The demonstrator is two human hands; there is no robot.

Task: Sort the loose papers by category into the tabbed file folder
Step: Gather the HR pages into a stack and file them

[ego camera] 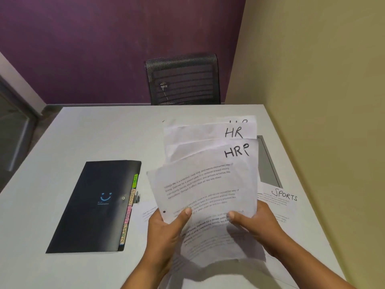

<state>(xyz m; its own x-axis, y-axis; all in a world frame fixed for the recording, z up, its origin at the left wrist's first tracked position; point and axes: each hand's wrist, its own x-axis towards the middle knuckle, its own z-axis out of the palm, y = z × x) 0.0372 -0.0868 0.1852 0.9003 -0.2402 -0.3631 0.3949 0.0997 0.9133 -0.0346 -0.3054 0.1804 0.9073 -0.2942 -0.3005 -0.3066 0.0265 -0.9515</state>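
1. Nearest me, at 6 o'clock, are the left hand (166, 226) and right hand (256, 224). Both are up off the table (87, 132), thumbs on top and fingers curled underneath, gripping the fan of papers (208, 184) by its bottom corners.
2. Three sheets at the back of the fan say HR in marker. I can't see the front sheet's label.
3. The folder (93, 207) lies closed at 9 o'clock from the fan, well apart. The coloured tabs (129, 207) run down its right edge, and the green top one is too small to read.
4. A SPORTS sheet (283, 198) lies flat at 3 o'clock.
5. My read is that this is the grouping step and nothing's filed yet. Next I'd square the HR bunch, free one hand, pop the folder open and find the matching tab.
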